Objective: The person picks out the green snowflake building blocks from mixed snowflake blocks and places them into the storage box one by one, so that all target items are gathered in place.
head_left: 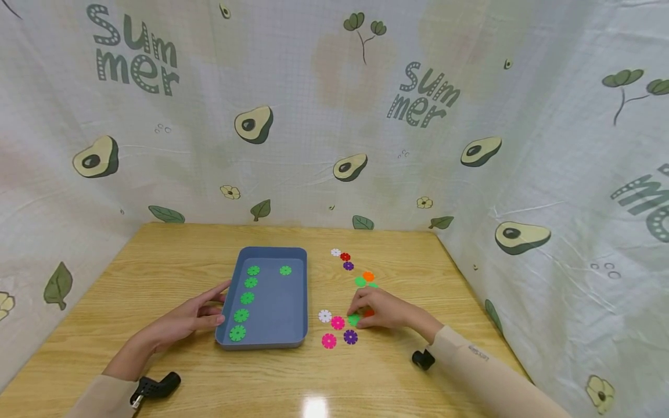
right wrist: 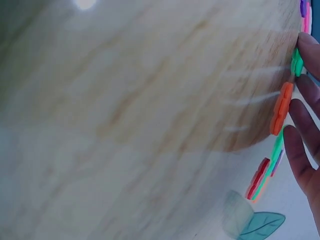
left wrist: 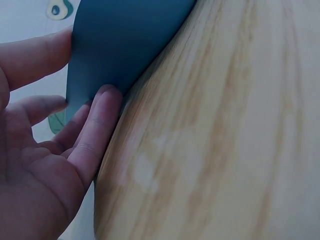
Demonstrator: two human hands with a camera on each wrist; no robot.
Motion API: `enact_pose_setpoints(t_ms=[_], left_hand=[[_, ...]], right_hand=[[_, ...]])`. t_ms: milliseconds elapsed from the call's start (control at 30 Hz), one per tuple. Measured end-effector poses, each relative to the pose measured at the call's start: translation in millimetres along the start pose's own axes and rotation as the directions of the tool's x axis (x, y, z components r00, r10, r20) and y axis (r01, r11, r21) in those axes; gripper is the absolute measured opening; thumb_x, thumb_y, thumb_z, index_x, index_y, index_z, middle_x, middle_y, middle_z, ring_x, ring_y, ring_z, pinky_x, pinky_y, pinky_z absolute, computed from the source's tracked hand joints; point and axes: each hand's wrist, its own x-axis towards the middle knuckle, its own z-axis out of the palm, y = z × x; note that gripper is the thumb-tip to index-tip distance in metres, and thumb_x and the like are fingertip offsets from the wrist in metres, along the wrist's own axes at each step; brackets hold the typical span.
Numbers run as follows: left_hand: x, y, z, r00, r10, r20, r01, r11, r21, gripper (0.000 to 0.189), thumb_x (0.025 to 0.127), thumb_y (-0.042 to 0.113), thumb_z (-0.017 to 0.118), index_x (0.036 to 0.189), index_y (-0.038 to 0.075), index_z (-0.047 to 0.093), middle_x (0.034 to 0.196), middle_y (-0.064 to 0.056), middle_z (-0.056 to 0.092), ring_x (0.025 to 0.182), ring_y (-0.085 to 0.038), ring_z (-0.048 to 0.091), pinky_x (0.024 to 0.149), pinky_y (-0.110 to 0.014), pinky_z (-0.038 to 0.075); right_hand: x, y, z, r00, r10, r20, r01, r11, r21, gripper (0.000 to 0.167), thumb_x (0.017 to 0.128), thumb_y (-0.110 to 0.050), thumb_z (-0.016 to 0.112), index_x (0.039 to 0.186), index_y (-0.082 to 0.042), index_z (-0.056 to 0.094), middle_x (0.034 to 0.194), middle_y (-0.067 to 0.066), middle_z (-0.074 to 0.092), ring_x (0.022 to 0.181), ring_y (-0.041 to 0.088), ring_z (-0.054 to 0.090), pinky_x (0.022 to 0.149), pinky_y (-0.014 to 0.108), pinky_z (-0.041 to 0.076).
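My left hand rests against the left wall of a blue-grey tray, its fingers fairly straight. In the left wrist view, fingertips touch the outer side of the tray. Inside the tray lie several green notched discs, most in a column along the left side and one at the upper right. My right hand is at the loose discs right of the tray. Its thumb and forefinger pinch a green notched disc, seen edge-on between the fingertips in the right wrist view. An orange disc sits beside those fingers.
Pink discs, a purple disc and a white disc lie between tray and right hand. Farther back are a red disc and others. A printed cloth hangs behind and beside the wooden table.
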Motion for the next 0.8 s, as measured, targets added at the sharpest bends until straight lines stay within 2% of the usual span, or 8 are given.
enact_pose_setpoints(t_ms=[400,800], left_hand=[[-0.8,-2.5,0.1,1.0,0.008,0.006,-0.008,1.0,0.002,0.082,0.11,0.021,0.062,0.173,0.015,0.01,0.156,-0.028,0.032,0.132,-0.037,0.05,0.097,-0.023,0.049],[-0.6,0.1,-0.4,1.0,-0.012,-0.006,0.012,1.0,0.006,0.083,0.109,0.025,0.063,0.173,0.014,0.011,0.158,-0.027,0.032,0.136,-0.038,0.049,0.099,-0.025,0.048]], right_hand=[[-0.4,3.0,0.1,1.0,-0.018,-0.015,0.017,0.998,-0.062,0.024,0.1,-0.027,0.078,0.123,-0.02,0.079,0.121,-0.01,0.071,0.118,0.009,0.061,0.106,0.037,0.05],[0.3,1.1,-4.5,0.998,-0.059,-0.038,0.055,0.993,-0.102,0.025,0.1,-0.025,0.077,0.124,-0.016,0.079,0.121,-0.008,0.073,0.117,0.011,0.064,0.105,0.038,0.052]])
